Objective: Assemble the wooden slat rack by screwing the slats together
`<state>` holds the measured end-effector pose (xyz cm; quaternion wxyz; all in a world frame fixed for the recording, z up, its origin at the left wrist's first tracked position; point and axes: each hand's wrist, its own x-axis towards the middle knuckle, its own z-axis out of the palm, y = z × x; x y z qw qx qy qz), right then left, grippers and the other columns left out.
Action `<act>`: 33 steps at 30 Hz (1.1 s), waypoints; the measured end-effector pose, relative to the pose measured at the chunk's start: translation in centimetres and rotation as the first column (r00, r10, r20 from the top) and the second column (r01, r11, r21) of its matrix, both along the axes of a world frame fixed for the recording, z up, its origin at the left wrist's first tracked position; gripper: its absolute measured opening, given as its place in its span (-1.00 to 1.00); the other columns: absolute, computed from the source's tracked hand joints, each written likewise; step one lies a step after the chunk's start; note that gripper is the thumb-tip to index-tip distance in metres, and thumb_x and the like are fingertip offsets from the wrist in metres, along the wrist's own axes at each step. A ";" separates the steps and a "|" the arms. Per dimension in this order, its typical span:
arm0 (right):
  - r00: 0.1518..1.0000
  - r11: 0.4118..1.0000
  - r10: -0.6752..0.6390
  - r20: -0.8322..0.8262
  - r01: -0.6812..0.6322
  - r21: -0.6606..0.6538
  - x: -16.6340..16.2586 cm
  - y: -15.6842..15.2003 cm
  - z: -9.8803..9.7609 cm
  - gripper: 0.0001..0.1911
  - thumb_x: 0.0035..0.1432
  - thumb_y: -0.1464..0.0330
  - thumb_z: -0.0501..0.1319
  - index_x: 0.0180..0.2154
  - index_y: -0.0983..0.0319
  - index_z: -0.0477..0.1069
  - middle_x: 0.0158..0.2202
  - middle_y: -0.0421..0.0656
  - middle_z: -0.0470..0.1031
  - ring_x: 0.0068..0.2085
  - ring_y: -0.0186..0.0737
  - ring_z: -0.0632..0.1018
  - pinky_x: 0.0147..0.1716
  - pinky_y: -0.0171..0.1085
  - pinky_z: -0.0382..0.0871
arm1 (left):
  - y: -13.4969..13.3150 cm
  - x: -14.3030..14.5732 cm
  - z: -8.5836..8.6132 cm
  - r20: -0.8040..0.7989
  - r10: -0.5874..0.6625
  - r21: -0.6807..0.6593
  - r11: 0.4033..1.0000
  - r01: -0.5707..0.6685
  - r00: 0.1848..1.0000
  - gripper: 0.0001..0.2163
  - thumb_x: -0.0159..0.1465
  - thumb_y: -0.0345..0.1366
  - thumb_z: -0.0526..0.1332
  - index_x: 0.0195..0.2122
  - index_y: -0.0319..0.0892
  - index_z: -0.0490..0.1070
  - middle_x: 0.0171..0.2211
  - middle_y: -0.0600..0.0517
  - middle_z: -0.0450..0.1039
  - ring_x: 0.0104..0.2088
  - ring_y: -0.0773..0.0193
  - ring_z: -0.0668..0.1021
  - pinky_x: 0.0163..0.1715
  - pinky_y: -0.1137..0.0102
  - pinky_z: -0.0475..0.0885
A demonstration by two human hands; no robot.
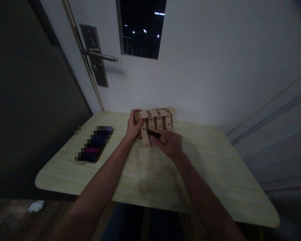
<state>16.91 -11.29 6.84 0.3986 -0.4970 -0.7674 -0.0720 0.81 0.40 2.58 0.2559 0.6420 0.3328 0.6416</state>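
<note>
A wooden hook rack (160,122) stands tilted on the table near the white door, with several pale curved hooks set along a brown board. Small dark screw spots show on the hooks. My left hand (134,125) is closed around the rack's left end, its thumb pressing by the leftmost hook. In my right hand (171,142) is a screwdriver (154,134) with a black handle, its tip at the screw spot on the leftmost hook. My right fingers hide the rack's lower right part.
A phone (94,145) with a partly blurred-out screen lies at the table's left. Behind the pale wooden table (215,174) is a white door (203,67) with a metal handle (100,56) and a dark window (141,28). White scraps (36,206) lie on the floor.
</note>
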 end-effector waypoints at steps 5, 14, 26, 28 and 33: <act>0.987 0.989 -0.145 0.068 0.142 0.042 -0.4 0.2 -0.4 -0.53 0.15 -0.09 0.14 -0.43 0.16 0.48 -0.56 -0.19 0.55 -0.53 -0.27 0.51 -0.50 -0.33 0.23 | 0.2 0.0 -0.2 -0.007 -0.009 0.011 1.000 0.009 1.000 -0.69 0.25 -0.08 0.21 -0.05 -0.07 0.28 -0.22 0.03 0.41 -0.25 0.25 0.48 -0.23 0.38 0.43; 0.998 0.995 -0.042 0.049 0.046 -0.084 -0.4 0.1 -0.4 -0.66 0.30 0.16 0.01 0.02 0.19 0.26 -0.19 -0.06 0.59 -0.31 -0.17 0.56 -0.32 -0.24 0.35 | 0.0 0.1 -0.2 -0.003 -0.014 0.011 1.000 0.014 1.000 -0.66 0.25 -0.04 0.22 -0.04 -0.07 0.28 -0.21 0.03 0.41 -0.25 0.25 0.49 -0.21 0.35 0.43; 0.998 0.978 -0.042 0.040 0.033 0.208 -0.6 0.2 -0.8 -0.72 0.31 0.20 0.06 -0.39 0.18 0.35 -0.63 -0.29 0.41 -0.63 -0.38 0.35 -0.52 -0.33 0.16 | 0.4 0.0 -0.5 0.003 -0.030 0.015 0.999 0.030 1.000 -0.66 0.25 -0.07 0.22 -0.03 -0.09 0.27 -0.21 0.04 0.41 -0.24 0.26 0.48 -0.20 0.37 0.43; 0.999 0.970 -0.046 0.016 0.040 0.238 -0.6 0.3 -1.0 -0.71 0.32 0.20 0.08 -0.39 0.18 0.39 -0.61 -0.29 0.45 -0.63 -0.40 0.37 -0.51 -0.34 0.17 | 0.5 0.0 -0.5 0.004 -0.030 0.021 0.999 0.029 1.000 -0.67 0.25 -0.07 0.23 -0.03 -0.09 0.28 -0.20 0.03 0.41 -0.23 0.26 0.49 -0.19 0.37 0.43; 1.000 0.989 0.007 0.028 -0.011 0.151 -0.5 0.3 -1.3 -0.68 0.35 0.15 0.07 -0.30 0.14 0.50 -0.46 -0.23 0.61 -0.49 -0.33 0.54 -0.43 -0.32 0.25 | 0.6 0.0 -0.6 -0.003 -0.013 0.036 0.999 0.013 1.000 -0.67 0.25 -0.09 0.22 -0.03 -0.09 0.28 -0.20 0.03 0.41 -0.23 0.26 0.48 -0.20 0.38 0.42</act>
